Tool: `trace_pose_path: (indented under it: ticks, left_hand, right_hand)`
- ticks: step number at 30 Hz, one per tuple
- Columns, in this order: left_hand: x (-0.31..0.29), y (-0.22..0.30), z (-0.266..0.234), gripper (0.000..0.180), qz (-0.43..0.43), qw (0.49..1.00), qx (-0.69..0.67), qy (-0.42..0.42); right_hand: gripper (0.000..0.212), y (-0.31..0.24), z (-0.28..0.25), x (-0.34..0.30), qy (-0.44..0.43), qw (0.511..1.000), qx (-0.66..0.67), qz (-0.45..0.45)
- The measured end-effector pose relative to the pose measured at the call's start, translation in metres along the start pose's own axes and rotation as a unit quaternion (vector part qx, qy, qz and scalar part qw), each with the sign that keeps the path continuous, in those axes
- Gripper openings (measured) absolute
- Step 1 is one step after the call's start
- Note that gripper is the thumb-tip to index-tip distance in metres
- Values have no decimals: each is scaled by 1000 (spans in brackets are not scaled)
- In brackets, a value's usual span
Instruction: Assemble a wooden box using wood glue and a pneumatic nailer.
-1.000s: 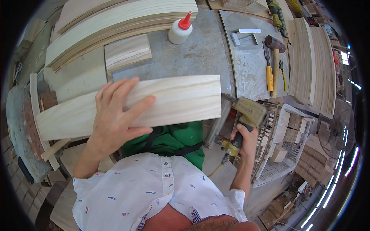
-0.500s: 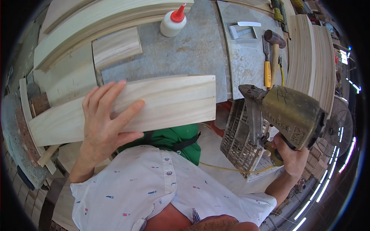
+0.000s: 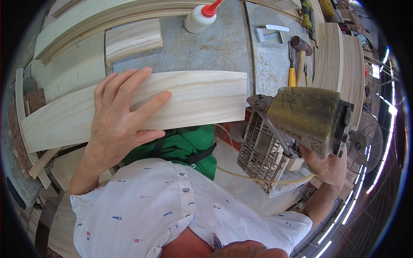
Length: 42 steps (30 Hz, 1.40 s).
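Note:
A long pale wooden board (image 3: pixel 206 96) lies across in front of me on the bench. My left hand (image 3: pixel 116 114) rests on it with the fingers spread, palm down. My right hand (image 3: pixel 326 165) grips a worn olive-yellow nail gun (image 3: pixel 303 118), its fingers partly hidden behind the tool's body. The gun's nose points left, close to the board's right end; I cannot tell whether they touch. A yellowish air hose (image 3: pixel 258 179) runs toward my right hand.
Beyond the board are a short board (image 3: pixel 134 38) and a white bottle (image 3: pixel 198 21) with a red nozzle. Farther right lie a metal square (image 3: pixel 271 34), a hammer (image 3: pixel 301 51) and a yellow-handled chisel (image 3: pixel 292 76). Stacked boards (image 3: pixel 329 56) stand past them. A plastic crate (image 3: pixel 258 146) sits below the gun.
My right hand has brought the nail gun left, its nose now nearer the board's right end. My left hand stays spread on the board; the whole view has shifted a little.

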<state>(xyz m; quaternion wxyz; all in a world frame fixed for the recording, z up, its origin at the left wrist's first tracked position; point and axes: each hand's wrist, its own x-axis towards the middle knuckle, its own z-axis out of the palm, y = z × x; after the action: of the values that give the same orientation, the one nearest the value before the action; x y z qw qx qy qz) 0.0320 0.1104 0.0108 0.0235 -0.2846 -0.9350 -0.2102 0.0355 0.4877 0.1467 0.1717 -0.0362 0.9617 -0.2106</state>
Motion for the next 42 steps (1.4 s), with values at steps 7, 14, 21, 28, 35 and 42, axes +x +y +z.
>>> trace_pose_path:
  ticks: [7, 14, 21, 28, 35, 42]
  left_hand:
    - [0, 0, -1, 58, -1, 1000, -9, 3]
    - [1, 0, 0, 58, 1, 1000, -3, 4]
    - [1, 0, 1, 58, 1, 1000, 9, 4]
    - [1, -1, 0, 58, 4, 1000, 8, 8]
    - [-3, 5, -1, 60, -9, 1000, 14, 10]
    - [-18, 4, -2, 70, -18, 999, 24, 15]
  right_hand:
    - [47, 1, 2, 5, -6, 1000, -20, 1]
    - [53, -3, 0, 9, -16, 998, -63, -15]
    - [59, -1, -4, 8, -24, 997, -69, -8]
    - [58, -13, -15, 14, -65, 992, -100, -33]
    - [35, -4, 9, 17, 87, 969, 229, -15]
    - [25, 16, 17, 52, 48, 987, 44, 150]
